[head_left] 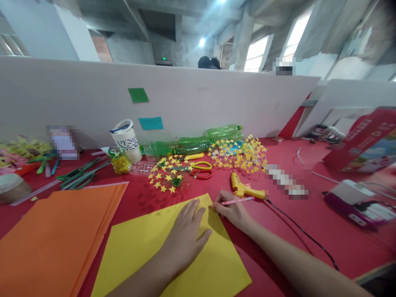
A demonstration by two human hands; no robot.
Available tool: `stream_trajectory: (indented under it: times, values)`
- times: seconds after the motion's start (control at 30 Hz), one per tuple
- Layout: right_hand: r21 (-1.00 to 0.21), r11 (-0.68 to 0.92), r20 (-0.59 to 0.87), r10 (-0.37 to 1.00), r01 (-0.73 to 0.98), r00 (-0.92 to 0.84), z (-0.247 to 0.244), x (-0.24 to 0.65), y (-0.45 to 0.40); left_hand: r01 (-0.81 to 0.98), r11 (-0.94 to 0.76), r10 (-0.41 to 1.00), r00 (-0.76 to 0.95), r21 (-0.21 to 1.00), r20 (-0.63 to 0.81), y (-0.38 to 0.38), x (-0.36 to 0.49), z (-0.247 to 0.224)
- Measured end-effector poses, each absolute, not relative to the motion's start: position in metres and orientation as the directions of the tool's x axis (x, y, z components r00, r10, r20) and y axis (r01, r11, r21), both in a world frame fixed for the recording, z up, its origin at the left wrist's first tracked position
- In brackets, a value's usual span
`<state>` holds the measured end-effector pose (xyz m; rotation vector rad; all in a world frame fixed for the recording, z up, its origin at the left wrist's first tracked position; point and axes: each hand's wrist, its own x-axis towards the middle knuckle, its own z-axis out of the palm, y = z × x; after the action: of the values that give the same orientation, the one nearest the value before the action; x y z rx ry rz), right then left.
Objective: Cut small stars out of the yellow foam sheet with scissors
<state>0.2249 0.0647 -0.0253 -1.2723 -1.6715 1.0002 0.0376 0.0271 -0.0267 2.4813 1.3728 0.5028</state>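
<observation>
A large yellow sheet (136,247) lies on the red table in front of me. My left hand (187,227) rests flat on it, fingers stretched out and thumb apart. At the sheet's upper right edge, my right hand (230,209) is closed around a pink pencil (238,201). The pencil's tip points left, onto the sheet near its top corner, and its eraser end sticks out to the right. I cannot make out any line drawn there. Just beyond my right hand lies a yellow glue gun (246,189), its black cord running toward me.
Orange sheets (58,231) lie at left, with scissors (82,175) behind them. Yellow star clusters (168,175), red-and-yellow-handled scissors (201,168), green plastic bottles (198,144) and a white cup (128,142) stand along the partition (198,95). A power strip (349,210) sits at right.
</observation>
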Motion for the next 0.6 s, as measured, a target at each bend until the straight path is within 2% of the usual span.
stream_trajectory:
  times: [0.2, 0.37, 0.6]
  values:
    - [-0.886, 0.232, 0.197, 0.972, 0.402, -0.126, -0.0248, 0.2256, 0.0637, 0.762, -0.517, 0.853, 0.494, 0.389, 0.167, 0.0270, 0.0369, -0.0273]
    - [-0.883, 0.213, 0.193, 0.977, 0.418, -0.091, -0.0229, 0.2265, 0.0635, 0.762, -0.511, 0.856, 0.491, 0.397, 0.160, 0.0271, 0.0372, -0.0267]
    - [-0.871, 0.243, 0.205, 0.970, 0.426, -0.133, -0.0206, 0.2271, 0.0623, 0.766, -0.508, 0.858, 0.490, 0.393, 0.154, 0.0262, 0.0369, -0.0268]
